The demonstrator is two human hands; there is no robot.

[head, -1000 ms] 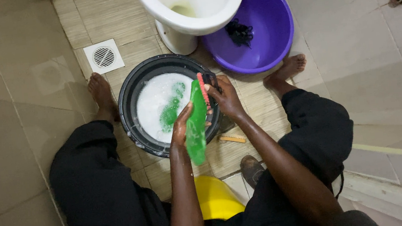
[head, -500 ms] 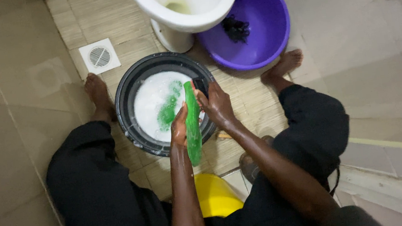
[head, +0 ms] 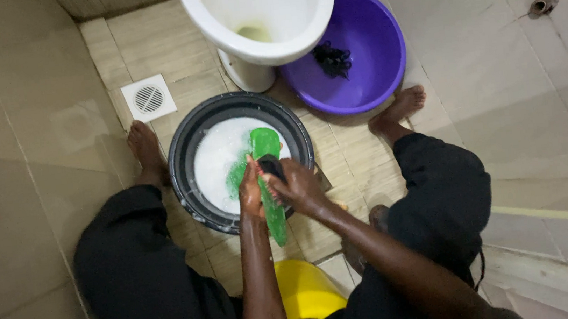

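The step in hand looks like scrubbing: the person crouches over a black basin (head: 183, 170) of white suds and works on a green sandal (head: 269, 182) held across its near rim, toe end over the foam and heel end hanging out past the rim toward the person. The left hand (head: 251, 192) grips the sandal from its left side, fingers curled tight along the edge to steady it. The right hand (head: 299, 187) is closed around a dark brush (head: 271, 166) and presses it against the sandal's upper face; the fingers are wrapped together with no gap showing. As a judgement, the next stroke calls for a firm hold by the left hand so the wet sandal does not slide into the suds, and steady pressure along its length. Beyond the basin stands a white toilet (head: 265, 49), with a purple tub (head: 373, 66) to the right of it and a floor drain (head: 148, 98) off the basin's far left.
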